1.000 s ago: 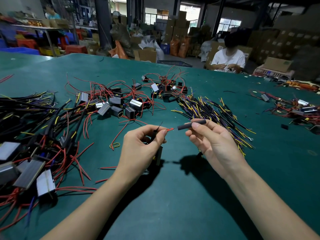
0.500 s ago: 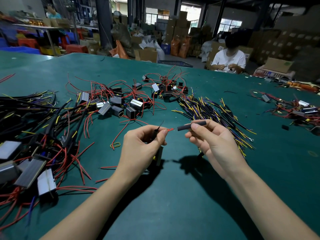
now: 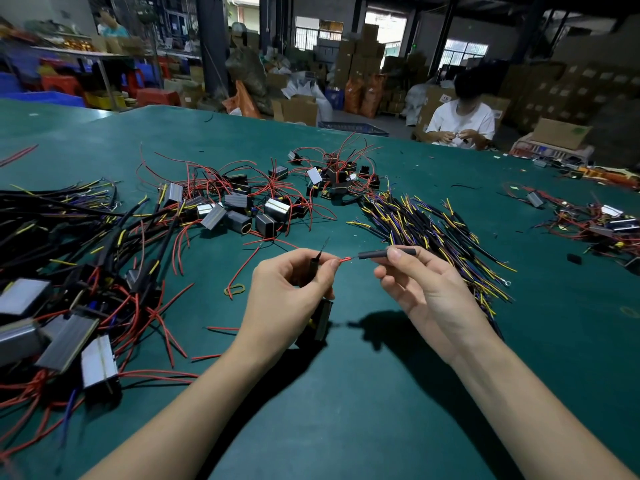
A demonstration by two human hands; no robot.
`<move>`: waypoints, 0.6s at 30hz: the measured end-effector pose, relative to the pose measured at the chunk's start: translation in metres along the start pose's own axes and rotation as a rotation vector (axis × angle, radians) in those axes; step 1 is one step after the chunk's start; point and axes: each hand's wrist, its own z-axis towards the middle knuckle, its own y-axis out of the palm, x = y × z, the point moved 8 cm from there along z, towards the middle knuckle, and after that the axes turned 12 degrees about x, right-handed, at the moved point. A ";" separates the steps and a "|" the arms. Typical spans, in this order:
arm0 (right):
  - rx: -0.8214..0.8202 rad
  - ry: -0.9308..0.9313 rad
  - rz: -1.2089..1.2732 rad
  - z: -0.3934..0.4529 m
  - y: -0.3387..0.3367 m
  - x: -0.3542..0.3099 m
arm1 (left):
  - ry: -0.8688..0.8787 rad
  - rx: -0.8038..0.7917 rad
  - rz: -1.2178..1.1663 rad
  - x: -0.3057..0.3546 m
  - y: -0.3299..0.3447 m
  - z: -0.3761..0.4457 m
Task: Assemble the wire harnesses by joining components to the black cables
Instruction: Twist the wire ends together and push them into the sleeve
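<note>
Above the green table, the left hand is pinching a thin red wire and the right hand is gripping a black cable sleeve, where slight misalignment risks buckling the wire tip.

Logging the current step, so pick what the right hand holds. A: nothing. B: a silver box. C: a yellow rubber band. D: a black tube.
D: the right hand pinches a black tube between thumb and fingers, its open end facing the red wire tip held by the left hand.
</note>
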 end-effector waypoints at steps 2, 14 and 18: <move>-0.004 -0.020 -0.010 0.001 0.000 -0.002 | 0.018 0.003 0.001 0.001 0.000 0.000; 0.029 -0.075 -0.070 0.005 -0.002 -0.007 | 0.146 0.006 0.072 0.014 0.002 -0.002; -0.038 -0.062 -0.291 -0.002 0.008 0.005 | 0.254 -0.010 0.124 0.020 0.004 -0.006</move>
